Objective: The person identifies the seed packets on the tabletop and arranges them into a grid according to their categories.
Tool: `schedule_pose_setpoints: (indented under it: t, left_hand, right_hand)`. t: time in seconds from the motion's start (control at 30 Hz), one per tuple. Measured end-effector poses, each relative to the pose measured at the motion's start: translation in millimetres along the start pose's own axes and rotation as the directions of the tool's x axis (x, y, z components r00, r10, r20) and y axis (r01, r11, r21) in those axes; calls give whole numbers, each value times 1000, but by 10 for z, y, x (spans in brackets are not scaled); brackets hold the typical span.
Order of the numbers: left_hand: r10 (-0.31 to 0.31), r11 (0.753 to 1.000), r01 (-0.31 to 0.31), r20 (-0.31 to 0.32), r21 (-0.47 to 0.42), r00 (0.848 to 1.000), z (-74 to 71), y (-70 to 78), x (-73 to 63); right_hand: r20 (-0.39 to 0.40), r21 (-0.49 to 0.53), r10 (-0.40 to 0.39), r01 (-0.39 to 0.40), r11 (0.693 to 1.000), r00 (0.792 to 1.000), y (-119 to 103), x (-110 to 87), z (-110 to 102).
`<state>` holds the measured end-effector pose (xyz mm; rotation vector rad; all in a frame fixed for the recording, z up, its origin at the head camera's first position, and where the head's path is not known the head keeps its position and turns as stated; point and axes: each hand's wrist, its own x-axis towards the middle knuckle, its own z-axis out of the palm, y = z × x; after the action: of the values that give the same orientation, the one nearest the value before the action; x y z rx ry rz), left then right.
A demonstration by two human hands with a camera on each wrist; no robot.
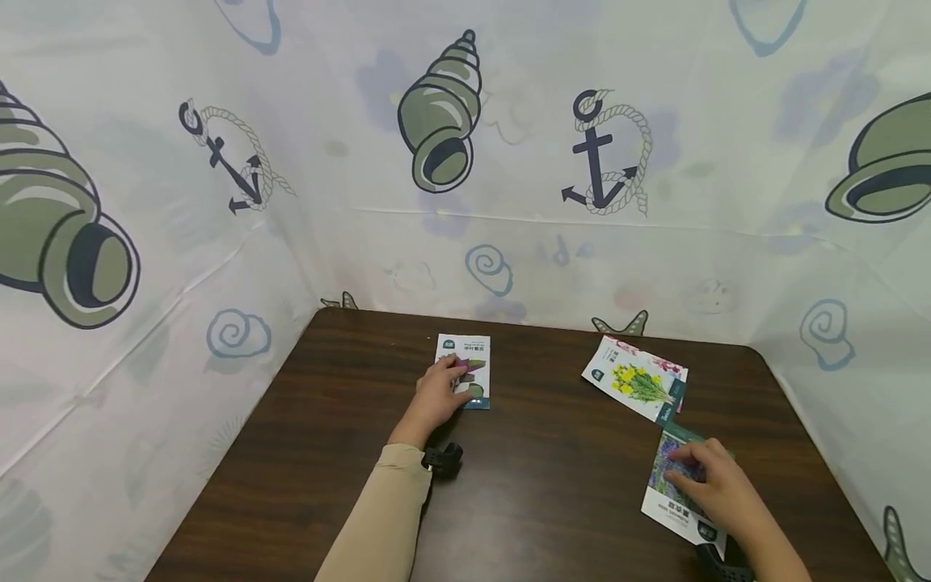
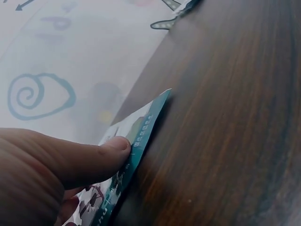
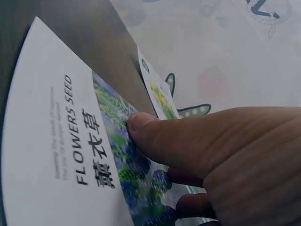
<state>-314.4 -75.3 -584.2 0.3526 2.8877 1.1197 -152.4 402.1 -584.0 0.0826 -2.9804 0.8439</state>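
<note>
On the left of the table, my left hand (image 1: 439, 394) rests on a white seed packet (image 1: 478, 347) with a purple and green plant picture. Its thumb (image 2: 115, 147) lies on the packet's face near the teal band. At the right, my right hand (image 1: 716, 489) touches a lavender-coloured flower seed packet (image 1: 665, 505), marked FLOWERS SEED in the right wrist view. The thumb (image 3: 143, 125) lies on the printed flowers, and the bent fingers stand apart from it over the same face. Parts of both packets are hidden under the hands.
Beyond the right hand lies a yellow-flower seed packet (image 1: 631, 384), overlapping a pink-flower packet (image 1: 672, 368). They lie against the top of the lavender-coloured one. The dark wooden table (image 1: 538, 469) meets a printed cloth backdrop (image 1: 524, 186) at its back and sides.
</note>
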Motion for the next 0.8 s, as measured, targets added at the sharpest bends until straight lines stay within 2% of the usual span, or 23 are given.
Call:
schedule_pose_setpoints:
  t: [0.47,0.67,0.8]
  left_hand:
    - [56,992,-53,21,-115,998,-5,-25,-10]
    - [61,993,-57,36,-104,997,14,-32,12]
    - [55,993,-51,37,-105,998,11,-33,18]
  right_hand:
    - [49,70,-7,3,998,999,-132,-5,81]
    - [85,96,19,-27,995,996,-186,3,91]
    - [65,97,-17,10,995,998,-199,19,107]
